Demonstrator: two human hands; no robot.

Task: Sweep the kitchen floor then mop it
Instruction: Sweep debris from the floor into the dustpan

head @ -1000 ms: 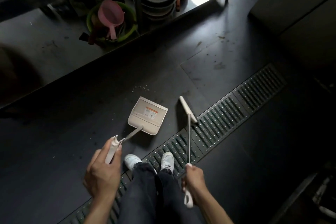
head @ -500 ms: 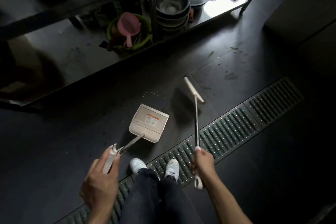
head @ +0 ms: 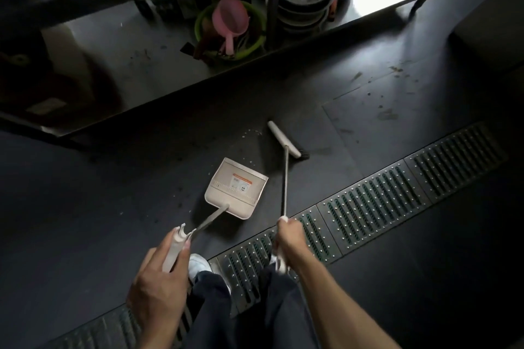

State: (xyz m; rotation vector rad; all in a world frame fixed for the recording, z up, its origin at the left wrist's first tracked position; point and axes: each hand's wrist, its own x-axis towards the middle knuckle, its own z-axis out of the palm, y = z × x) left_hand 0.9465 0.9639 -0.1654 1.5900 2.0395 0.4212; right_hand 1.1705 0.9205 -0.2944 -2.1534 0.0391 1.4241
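No writing can be read: the only label in view is a white sticker (head: 241, 183) with an orange band along its top edge, stuck inside the beige dustpan (head: 219, 193), its print too small and blurred to make out.

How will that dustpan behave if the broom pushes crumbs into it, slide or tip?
The dustpan looks like thin plastic, so probably light and apt to slide on the smooth floor. The left hand grips its long handle, which should steady it. Its wide flat tray seems unlikely to tip.
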